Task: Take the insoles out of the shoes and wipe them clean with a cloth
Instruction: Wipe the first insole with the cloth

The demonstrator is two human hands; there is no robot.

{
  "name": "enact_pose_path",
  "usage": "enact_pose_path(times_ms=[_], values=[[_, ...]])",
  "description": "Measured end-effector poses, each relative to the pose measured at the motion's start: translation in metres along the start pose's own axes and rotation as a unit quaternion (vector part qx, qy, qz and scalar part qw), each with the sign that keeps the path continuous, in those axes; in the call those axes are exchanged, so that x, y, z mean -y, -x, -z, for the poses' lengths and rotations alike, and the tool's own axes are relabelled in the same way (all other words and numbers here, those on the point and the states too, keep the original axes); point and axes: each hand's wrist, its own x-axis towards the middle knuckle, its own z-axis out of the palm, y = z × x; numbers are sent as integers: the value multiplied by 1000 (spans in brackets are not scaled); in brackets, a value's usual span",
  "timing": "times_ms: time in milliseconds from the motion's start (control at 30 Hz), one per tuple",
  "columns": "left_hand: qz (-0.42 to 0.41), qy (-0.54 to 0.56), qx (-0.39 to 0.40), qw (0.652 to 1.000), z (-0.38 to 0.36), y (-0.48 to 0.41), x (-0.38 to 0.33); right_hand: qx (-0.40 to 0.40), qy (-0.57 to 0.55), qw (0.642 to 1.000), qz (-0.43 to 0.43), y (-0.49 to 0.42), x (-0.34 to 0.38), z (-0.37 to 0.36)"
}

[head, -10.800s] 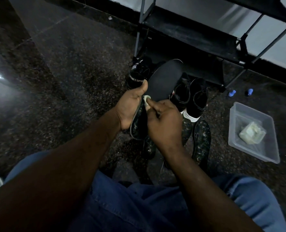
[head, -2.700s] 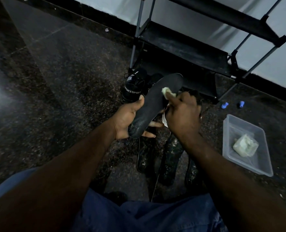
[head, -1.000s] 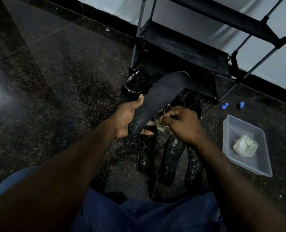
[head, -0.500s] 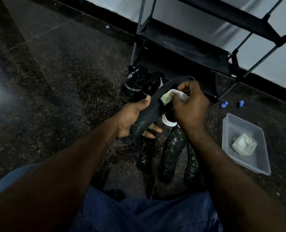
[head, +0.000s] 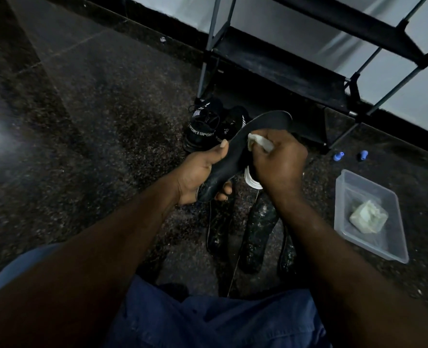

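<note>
Head view: left hand (head: 197, 174) grips the insole (head: 235, 153) at its heel, toe toward one o'clock, while right hand (head: 280, 165), at three o'clock, clutches a cloth (head: 259, 142) against it.

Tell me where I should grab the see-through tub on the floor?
Pinch the tub by its left long rim, coming from above, thumb inside. It sits flat and open-topped, and the cloth wad lies in the middle, leaving that wall free.

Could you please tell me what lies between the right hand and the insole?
A pale cloth, gripped by the right hand and pressed against the insole that the left hand holds, as the head view shows.
</note>
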Motion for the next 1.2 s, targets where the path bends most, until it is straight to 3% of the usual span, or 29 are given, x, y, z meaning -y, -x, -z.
enact_pose_path(times_ms=[67,200,333,467,600,733,867,967,1100,1200], values=[[3,-1,0,1000,-2,1,-1,-16,2,1000,-21,-4,1,1],[4,3,-3,1000,1,1,0,50,22,993,107,14,14,-5],[7,-1,-10,1000,-3,1,1,-36,-11,999,-5,5,5,-3],[3,11,5,1000,1,1,3,40,30,993,107,21,15,-11],[2,9,-2,1000,-6,1,3,-46,6,999,-8,4,5,1],[5,-6,-3,1000,-2,1,2,34,67,987,139,15,4,-3],[7,-2,1,1000,-7,0,5,-40,24,999,4,1,-7,6],[8,8,4,1000,-2,0,4,20,64,992,111,18,-3,4],[11,39,14,999,-2,-1,4,-5,25,999,40,20,-12,15],[11,38,25,999,-5,-2,5,79,42,985,148,38,10,8]])
